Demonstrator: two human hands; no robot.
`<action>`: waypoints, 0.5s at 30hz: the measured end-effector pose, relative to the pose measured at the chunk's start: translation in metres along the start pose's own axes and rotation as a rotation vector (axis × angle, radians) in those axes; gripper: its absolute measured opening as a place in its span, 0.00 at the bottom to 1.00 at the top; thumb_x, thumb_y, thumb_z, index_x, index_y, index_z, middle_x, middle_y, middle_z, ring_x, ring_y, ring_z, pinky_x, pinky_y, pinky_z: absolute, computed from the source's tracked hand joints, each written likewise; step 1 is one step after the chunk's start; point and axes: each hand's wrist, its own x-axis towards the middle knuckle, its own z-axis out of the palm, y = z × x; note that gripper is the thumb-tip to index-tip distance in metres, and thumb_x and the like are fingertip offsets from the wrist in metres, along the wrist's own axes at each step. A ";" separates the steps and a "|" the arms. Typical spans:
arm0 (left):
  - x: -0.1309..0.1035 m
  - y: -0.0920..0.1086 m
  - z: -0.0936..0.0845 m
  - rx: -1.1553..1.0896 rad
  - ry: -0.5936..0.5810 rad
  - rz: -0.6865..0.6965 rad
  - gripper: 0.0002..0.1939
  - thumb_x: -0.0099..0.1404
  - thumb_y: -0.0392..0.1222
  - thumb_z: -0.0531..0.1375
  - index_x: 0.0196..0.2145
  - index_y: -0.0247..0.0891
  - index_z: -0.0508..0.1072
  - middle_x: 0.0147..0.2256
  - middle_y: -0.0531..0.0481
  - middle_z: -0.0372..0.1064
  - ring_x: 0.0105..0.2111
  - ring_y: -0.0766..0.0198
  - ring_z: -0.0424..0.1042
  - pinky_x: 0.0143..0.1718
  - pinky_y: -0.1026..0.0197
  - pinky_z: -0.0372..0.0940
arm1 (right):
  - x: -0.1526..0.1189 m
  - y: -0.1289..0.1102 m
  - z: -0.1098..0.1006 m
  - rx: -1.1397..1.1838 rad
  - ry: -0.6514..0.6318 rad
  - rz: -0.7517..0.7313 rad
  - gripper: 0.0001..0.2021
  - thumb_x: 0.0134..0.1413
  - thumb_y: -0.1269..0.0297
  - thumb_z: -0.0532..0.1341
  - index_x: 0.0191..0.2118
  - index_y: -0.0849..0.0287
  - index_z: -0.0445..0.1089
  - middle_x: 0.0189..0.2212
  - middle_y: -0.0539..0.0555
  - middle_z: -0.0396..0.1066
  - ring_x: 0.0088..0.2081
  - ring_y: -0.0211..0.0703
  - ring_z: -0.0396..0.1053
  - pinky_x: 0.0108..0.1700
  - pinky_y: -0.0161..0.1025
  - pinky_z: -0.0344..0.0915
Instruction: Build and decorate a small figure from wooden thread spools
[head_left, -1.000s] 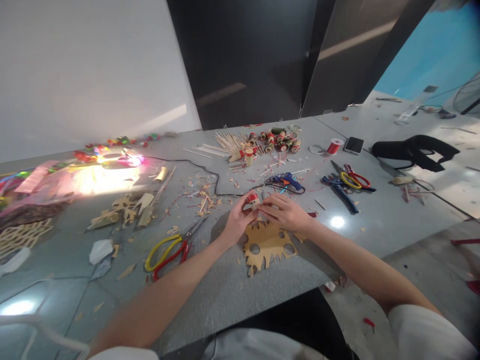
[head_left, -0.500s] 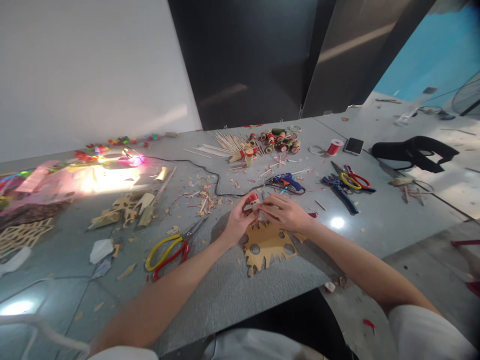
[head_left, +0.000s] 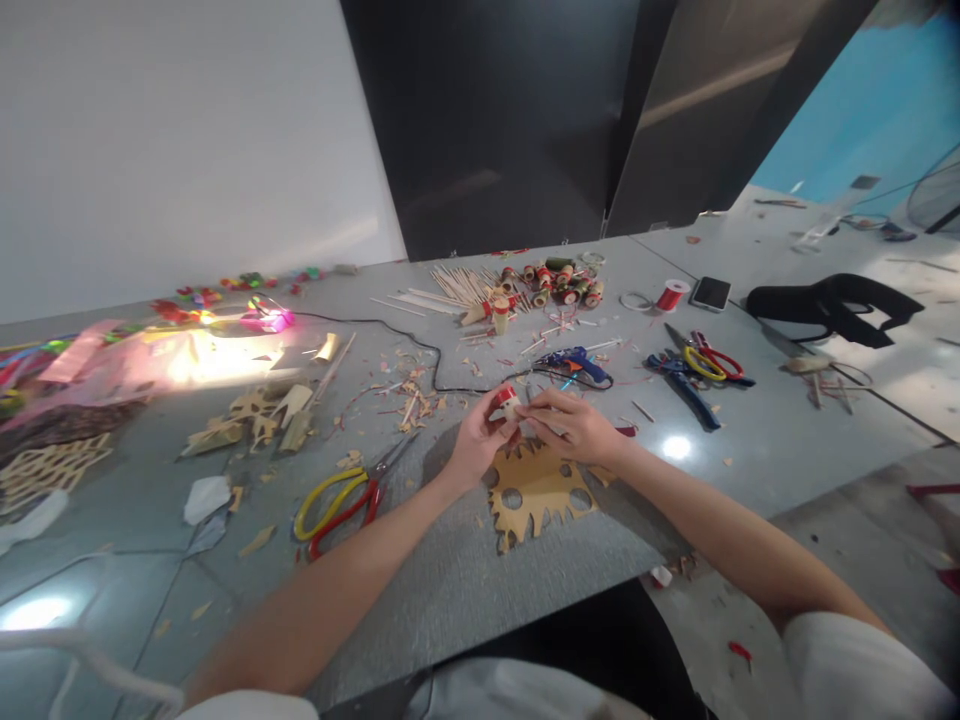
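My left hand (head_left: 480,440) is closed around a small red-and-white cylindrical figure (head_left: 508,402), holding it upright above the table. The thumb and fingers of my right hand (head_left: 574,425) are pinched against the figure's right side; anything small between those fingertips is hidden. Just below both hands lies a tan cardboard sheet (head_left: 541,498) with jagged edges and round holes cut out of it. A blue glue gun (head_left: 577,364) rests beyond my right hand. Left of my left forearm are large scissors (head_left: 349,500) with one yellow and one red handle.
Several painted cylinders (head_left: 559,282) and thin wooden sticks (head_left: 461,285) are heaped at the back. On the right lie blue pliers (head_left: 682,390), small scissors (head_left: 705,360), a red spool (head_left: 671,294), a phone (head_left: 711,293) and a black strap-like object (head_left: 832,305). A black cable (head_left: 390,328) crosses the table.
The view has shifted very slightly. Both hands keep their grip on the figure, which looks turned a little; otherwise nothing has visibly moved.
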 end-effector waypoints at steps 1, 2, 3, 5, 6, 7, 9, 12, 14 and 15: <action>0.000 0.000 0.000 -0.002 0.002 -0.003 0.38 0.63 0.55 0.74 0.65 0.42 0.70 0.49 0.44 0.73 0.30 0.67 0.71 0.31 0.62 0.69 | 0.000 0.000 0.000 0.012 0.002 -0.003 0.16 0.75 0.69 0.58 0.62 0.57 0.75 0.43 0.58 0.75 0.41 0.46 0.75 0.41 0.44 0.77; 0.000 0.000 0.000 -0.004 0.001 -0.005 0.38 0.63 0.55 0.74 0.65 0.42 0.70 0.50 0.44 0.73 0.31 0.67 0.71 0.31 0.62 0.69 | 0.000 -0.001 0.000 0.018 0.007 -0.006 0.16 0.75 0.70 0.58 0.62 0.57 0.75 0.43 0.59 0.75 0.41 0.46 0.75 0.41 0.43 0.77; 0.000 0.000 0.000 -0.006 0.000 -0.004 0.38 0.63 0.55 0.74 0.65 0.42 0.70 0.50 0.43 0.73 0.31 0.67 0.71 0.31 0.61 0.69 | 0.001 -0.001 0.000 0.018 0.018 -0.008 0.16 0.74 0.70 0.59 0.62 0.58 0.74 0.43 0.59 0.75 0.42 0.46 0.75 0.41 0.43 0.76; 0.000 0.000 0.000 -0.010 -0.002 0.004 0.37 0.63 0.54 0.74 0.65 0.42 0.70 0.51 0.43 0.73 0.31 0.68 0.72 0.31 0.61 0.70 | 0.001 -0.001 -0.001 0.007 0.056 -0.006 0.16 0.74 0.70 0.59 0.62 0.59 0.75 0.44 0.60 0.75 0.42 0.46 0.75 0.41 0.43 0.77; 0.000 0.000 0.000 -0.014 -0.002 0.008 0.37 0.63 0.54 0.74 0.65 0.42 0.70 0.51 0.43 0.72 0.31 0.68 0.72 0.31 0.61 0.70 | 0.000 -0.002 -0.001 0.000 0.077 -0.004 0.16 0.74 0.70 0.59 0.61 0.59 0.75 0.44 0.60 0.75 0.42 0.46 0.75 0.41 0.43 0.77; 0.000 0.000 0.000 -0.017 -0.004 0.009 0.38 0.63 0.54 0.74 0.65 0.42 0.69 0.51 0.43 0.73 0.31 0.68 0.72 0.31 0.61 0.70 | 0.000 -0.002 -0.001 -0.006 0.091 0.000 0.16 0.74 0.70 0.58 0.61 0.59 0.75 0.44 0.60 0.76 0.42 0.47 0.76 0.41 0.43 0.77; 0.000 0.001 0.000 -0.020 -0.008 0.005 0.39 0.63 0.55 0.75 0.66 0.41 0.69 0.50 0.43 0.73 0.31 0.67 0.73 0.31 0.62 0.70 | 0.000 -0.002 -0.001 -0.008 0.095 0.001 0.15 0.75 0.70 0.58 0.60 0.58 0.76 0.43 0.60 0.76 0.42 0.46 0.76 0.40 0.43 0.77; -0.001 0.001 0.000 -0.014 -0.017 0.005 0.39 0.63 0.55 0.74 0.66 0.41 0.69 0.49 0.43 0.73 0.31 0.67 0.73 0.31 0.62 0.70 | 0.001 -0.001 -0.001 0.007 0.068 -0.005 0.14 0.75 0.70 0.58 0.58 0.58 0.76 0.42 0.59 0.77 0.41 0.46 0.76 0.40 0.43 0.77; -0.001 0.001 0.000 -0.012 -0.023 0.014 0.38 0.64 0.55 0.74 0.66 0.41 0.69 0.48 0.44 0.73 0.31 0.67 0.73 0.31 0.61 0.70 | 0.001 -0.001 -0.001 0.022 0.056 -0.005 0.14 0.75 0.70 0.58 0.58 0.59 0.76 0.42 0.59 0.77 0.41 0.46 0.76 0.40 0.43 0.77; -0.001 0.000 0.000 -0.012 -0.025 0.017 0.38 0.64 0.55 0.74 0.65 0.41 0.69 0.48 0.44 0.73 0.30 0.67 0.73 0.31 0.61 0.71 | 0.001 -0.001 -0.001 0.026 0.053 -0.004 0.14 0.75 0.70 0.58 0.58 0.59 0.76 0.42 0.59 0.77 0.41 0.46 0.76 0.40 0.43 0.77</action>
